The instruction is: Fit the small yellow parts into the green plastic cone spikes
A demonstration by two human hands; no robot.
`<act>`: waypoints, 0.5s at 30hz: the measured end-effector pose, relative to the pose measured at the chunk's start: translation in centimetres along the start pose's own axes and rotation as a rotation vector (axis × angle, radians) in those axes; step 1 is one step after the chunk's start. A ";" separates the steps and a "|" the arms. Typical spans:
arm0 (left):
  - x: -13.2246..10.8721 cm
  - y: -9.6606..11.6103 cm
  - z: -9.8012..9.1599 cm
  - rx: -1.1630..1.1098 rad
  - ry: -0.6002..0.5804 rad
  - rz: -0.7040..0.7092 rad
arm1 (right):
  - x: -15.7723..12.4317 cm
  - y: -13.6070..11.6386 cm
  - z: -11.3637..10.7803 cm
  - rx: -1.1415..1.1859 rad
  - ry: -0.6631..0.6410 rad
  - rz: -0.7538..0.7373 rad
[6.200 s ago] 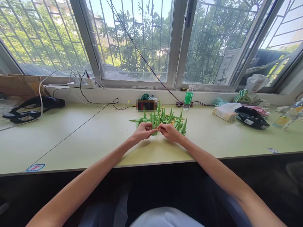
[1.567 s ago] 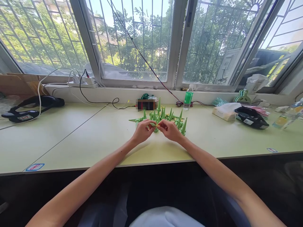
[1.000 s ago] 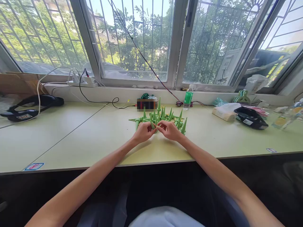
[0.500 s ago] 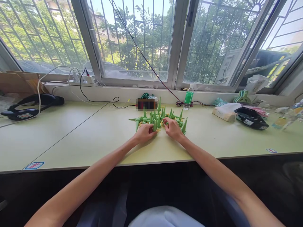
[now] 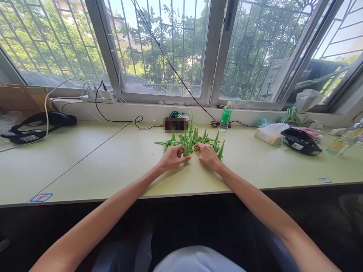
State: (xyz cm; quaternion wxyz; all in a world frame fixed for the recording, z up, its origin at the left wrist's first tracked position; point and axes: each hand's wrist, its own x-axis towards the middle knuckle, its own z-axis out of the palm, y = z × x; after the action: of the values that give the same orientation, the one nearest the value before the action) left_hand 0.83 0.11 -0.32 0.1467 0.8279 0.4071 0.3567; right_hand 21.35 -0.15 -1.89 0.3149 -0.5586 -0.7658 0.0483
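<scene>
On the pale table stands a cluster of green plastic cone-shaped spikes [image 5: 191,126], some upright and some lying down, with small yellow pieces [image 5: 194,150] scattered among them. My left hand [image 5: 170,156] is at the near left of the cluster, thumb stretched out and apart from the curled fingers. Right beside its fingertips stands a green spike [image 5: 186,150]; I see no firm grip on it. My right hand [image 5: 208,155] rests at the near right side, fingers bent and drawn together over the yellow pieces. Whatever lies between those fingertips is too small to make out.
Behind the cluster are a blurred-out dark box [image 5: 176,125] and a green-labelled bottle [image 5: 226,118]. To the right lie a tissue box [image 5: 269,135] and a black headset [image 5: 302,141]. Another black headset [image 5: 36,128] with cables lies at the far left. Windows line the back.
My left hand's thumb and fingers have spread apart and the hand has shifted slightly left of the near spike. My right hand has stayed nearly in place.
</scene>
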 end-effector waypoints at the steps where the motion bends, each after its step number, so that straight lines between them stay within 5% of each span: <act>1: 0.0 0.0 0.0 0.006 -0.001 0.003 | 0.0 -0.1 -0.1 -0.010 0.010 0.008; 15: -0.1 -0.3 0.2 0.037 -0.029 0.011 | -0.4 -0.5 -0.5 -0.147 0.037 0.101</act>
State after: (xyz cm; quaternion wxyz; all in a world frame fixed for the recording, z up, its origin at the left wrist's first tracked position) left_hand 0.80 0.24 -0.66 0.1353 0.8379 0.4068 0.3379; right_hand 21.26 -0.83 -1.40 0.2844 -0.6190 -0.7321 -0.0028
